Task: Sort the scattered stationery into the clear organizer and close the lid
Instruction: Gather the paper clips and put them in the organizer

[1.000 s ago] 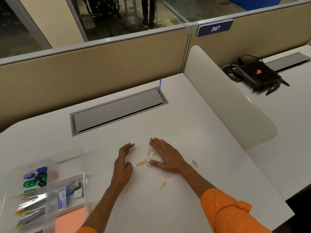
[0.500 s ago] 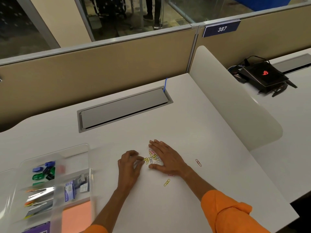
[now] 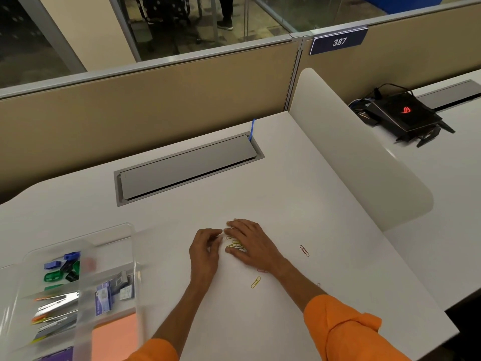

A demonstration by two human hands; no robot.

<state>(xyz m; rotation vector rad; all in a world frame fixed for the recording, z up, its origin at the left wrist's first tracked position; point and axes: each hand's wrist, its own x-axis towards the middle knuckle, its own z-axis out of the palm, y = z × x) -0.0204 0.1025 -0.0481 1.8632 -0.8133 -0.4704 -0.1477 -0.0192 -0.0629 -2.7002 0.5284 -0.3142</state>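
A small heap of coloured paper clips (image 3: 236,244) lies on the white desk, bunched between my two hands. My left hand (image 3: 205,252) is curled, its fingertips against the heap's left side. My right hand (image 3: 251,243) lies flat with fingers apart, cupping the heap from the right. Loose clips remain: a yellow clip (image 3: 255,282) near my right wrist and a red clip (image 3: 304,250) further right. The clear organizer (image 3: 109,259) stands at the lower left with its lid off, holding binder clips, pens, staple boxes and sticky notes.
A grey cable hatch (image 3: 187,168) is sunk into the desk behind my hands. A white curved divider (image 3: 351,152) bounds the desk on the right, with a black device (image 3: 406,115) beyond it. Beige partition panels close the back.
My hands have drawn together, sweeping the scattered clips into one tight heap. My left hand curled from flat and slid right against the heap.
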